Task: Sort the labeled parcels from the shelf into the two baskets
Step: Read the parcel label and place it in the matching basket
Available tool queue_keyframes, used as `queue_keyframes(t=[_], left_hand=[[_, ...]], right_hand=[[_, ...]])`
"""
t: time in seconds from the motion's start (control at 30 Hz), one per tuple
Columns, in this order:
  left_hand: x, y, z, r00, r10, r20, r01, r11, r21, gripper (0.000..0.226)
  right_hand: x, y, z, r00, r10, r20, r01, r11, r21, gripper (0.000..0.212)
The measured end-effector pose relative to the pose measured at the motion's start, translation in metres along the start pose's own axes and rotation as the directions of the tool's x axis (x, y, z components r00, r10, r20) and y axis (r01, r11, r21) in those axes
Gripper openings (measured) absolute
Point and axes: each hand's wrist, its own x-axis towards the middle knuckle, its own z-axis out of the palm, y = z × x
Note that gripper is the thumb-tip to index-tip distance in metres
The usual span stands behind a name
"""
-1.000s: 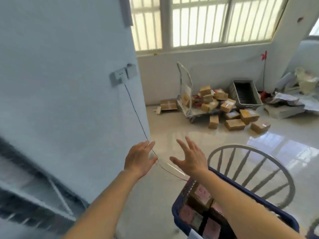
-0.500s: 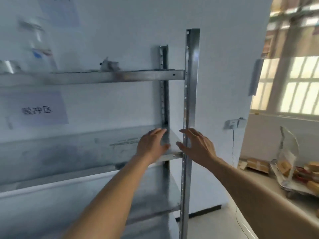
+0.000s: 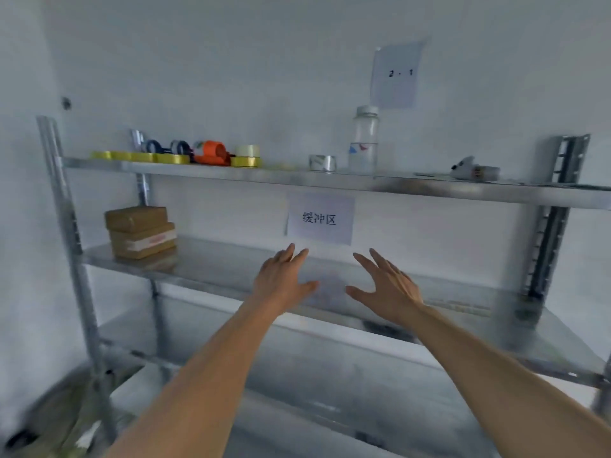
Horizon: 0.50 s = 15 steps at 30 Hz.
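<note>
Now left hand (image 3: 281,280) and right hand (image 3: 388,289) are hovering empty, fingers spread, before the shelf (image 3: 211,259); two parcels (image 3: 140,231) are sitting stacked far left.

Head camera faces the shelf (image 3: 330,183) closely, edges somewhat blurred.

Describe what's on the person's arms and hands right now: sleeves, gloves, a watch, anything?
Nothing worn shows. The left hand and right hand are bare, no gloves, and no rings or watch can be made out. Both forearms are uncovered up to the bottom edge of the frame: no sleeves, straps, cables or markings visible. The image is slightly blurred, so fine detail could be missed.
</note>
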Motion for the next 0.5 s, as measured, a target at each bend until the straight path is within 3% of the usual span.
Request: queue_keyframes(t=[0.23,0.5], left_hand=[[-0.028,-0.183,-0.055,0.965,-0.247,-0.09,0.256,0.961,0.106,0.071],[0.0,-0.366,-0.114,0.919,-0.353,-0.179,0.383,0.905,0.186,0.066]], right_hand=[[0.095,-0.165,0.075,0.977,-0.197,0.086,0.186,0.975,0.118,0.081],[0.224,-0.336,0.149,0.951,-0.285,0.121,0.245,0.931,0.271,0.076]])
